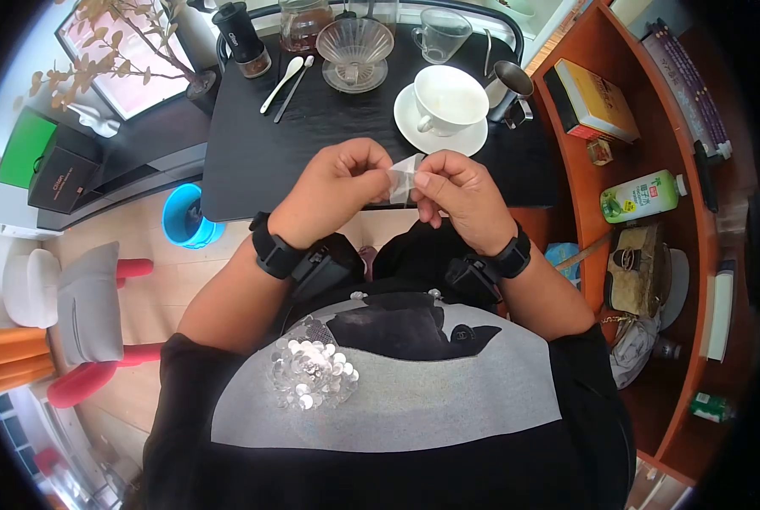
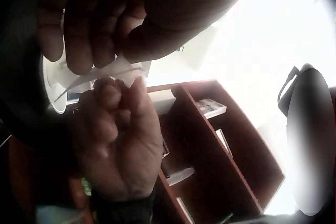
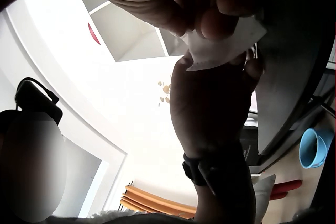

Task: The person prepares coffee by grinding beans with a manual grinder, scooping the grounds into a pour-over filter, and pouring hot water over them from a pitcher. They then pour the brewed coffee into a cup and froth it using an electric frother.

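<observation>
A white paper coffee filter (image 1: 403, 180) is held up between both hands, just in front of the near edge of the black table (image 1: 261, 183). My left hand (image 1: 333, 189) pinches one side between thumb and fingers. Opposite it, my right hand (image 1: 467, 202) pinches the other side. In the right wrist view the filter (image 3: 226, 49) shows as a folded, tapering sheet with a crimped edge, partly covered by fingers. Beyond the hands, a white cup (image 1: 450, 98) stands on its saucer (image 1: 410, 127), and a clear ribbed dripper (image 1: 354, 51) sits further left.
A white spoon (image 1: 281, 85) and a thin metal spoon (image 1: 293, 90) lie left of the dripper. The grinder (image 1: 242, 41), glass jug (image 1: 444, 36) and metal pitcher (image 1: 509, 85) stand at the back. An orange-brown shelf (image 1: 592, 183) flanks the right; a blue bucket (image 1: 191, 217) is on the floor.
</observation>
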### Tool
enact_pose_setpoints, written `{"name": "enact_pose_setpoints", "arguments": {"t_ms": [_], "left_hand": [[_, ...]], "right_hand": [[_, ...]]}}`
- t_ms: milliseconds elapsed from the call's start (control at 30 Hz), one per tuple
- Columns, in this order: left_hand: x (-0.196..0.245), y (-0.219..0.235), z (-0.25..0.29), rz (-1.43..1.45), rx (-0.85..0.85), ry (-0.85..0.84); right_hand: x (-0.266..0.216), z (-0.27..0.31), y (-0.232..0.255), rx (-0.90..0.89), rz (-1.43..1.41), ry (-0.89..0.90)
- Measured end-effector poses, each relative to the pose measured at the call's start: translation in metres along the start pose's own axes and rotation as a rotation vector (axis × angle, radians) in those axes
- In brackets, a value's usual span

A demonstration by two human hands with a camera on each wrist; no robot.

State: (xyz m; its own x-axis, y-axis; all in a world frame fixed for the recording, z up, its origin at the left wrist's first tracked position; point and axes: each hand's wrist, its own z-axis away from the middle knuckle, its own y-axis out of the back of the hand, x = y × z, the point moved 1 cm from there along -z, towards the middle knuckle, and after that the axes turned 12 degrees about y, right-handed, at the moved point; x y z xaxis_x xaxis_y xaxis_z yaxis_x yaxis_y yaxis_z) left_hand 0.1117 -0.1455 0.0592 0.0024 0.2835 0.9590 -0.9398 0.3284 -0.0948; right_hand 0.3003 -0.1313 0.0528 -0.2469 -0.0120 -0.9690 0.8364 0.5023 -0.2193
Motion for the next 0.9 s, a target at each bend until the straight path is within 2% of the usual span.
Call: {"name": "enact_pose_setpoints", "arguments": {"t_ms": [100, 300, 367, 400, 467, 600, 667, 700, 767, 833, 900], "left_hand": [[0.0, 0.006, -0.002, 0.049, -0.024, 0.009], [-0.001, 0.002, 0.0, -0.025, 0.017, -0.038], [0.0, 0.0, 0.001, -0.056, 0.028, -0.047], [0.0, -0.001, 0.001, -0.052, 0.009, -0.042], [0.0, -0.003, 0.0, -0.048, -0.011, -0.037], [0.0, 0.0, 0.0, -0.052, 0.01, -0.06], [0.005, 0.006, 0.0, -0.105, 0.027, -0.079], [0.009, 0.009, 0.0, -0.152, 0.039, -0.072], [0.018, 0.013, 0.0, -0.202, 0.055, -0.069], [0.028, 0.017, -0.003, -0.409, 0.149, -0.201], [0.036, 0.024, -0.012, -0.426, 0.187, -0.273]], "right_hand": [[-0.001, -0.001, 0.001, 0.003, 0.008, 0.002], [-0.006, -0.001, -0.005, 0.033, 0.226, 0.063], [-0.007, -0.001, -0.01, 0.048, 0.215, 0.183], [-0.006, -0.002, -0.012, 0.047, 0.216, 0.183], [-0.005, -0.004, -0.014, -0.005, 0.27, 0.275], [-0.009, -0.009, -0.012, -0.001, 0.295, 0.231], [-0.012, -0.013, -0.01, -0.048, 0.53, 0.267], [-0.015, -0.016, -0.011, -0.054, 0.531, 0.273], [-0.025, -0.023, -0.015, -0.159, 0.764, 0.466], [-0.036, -0.033, -0.018, -0.185, 0.82, 0.52], [-0.044, -0.049, -0.018, -0.208, 0.876, 0.574]]}}
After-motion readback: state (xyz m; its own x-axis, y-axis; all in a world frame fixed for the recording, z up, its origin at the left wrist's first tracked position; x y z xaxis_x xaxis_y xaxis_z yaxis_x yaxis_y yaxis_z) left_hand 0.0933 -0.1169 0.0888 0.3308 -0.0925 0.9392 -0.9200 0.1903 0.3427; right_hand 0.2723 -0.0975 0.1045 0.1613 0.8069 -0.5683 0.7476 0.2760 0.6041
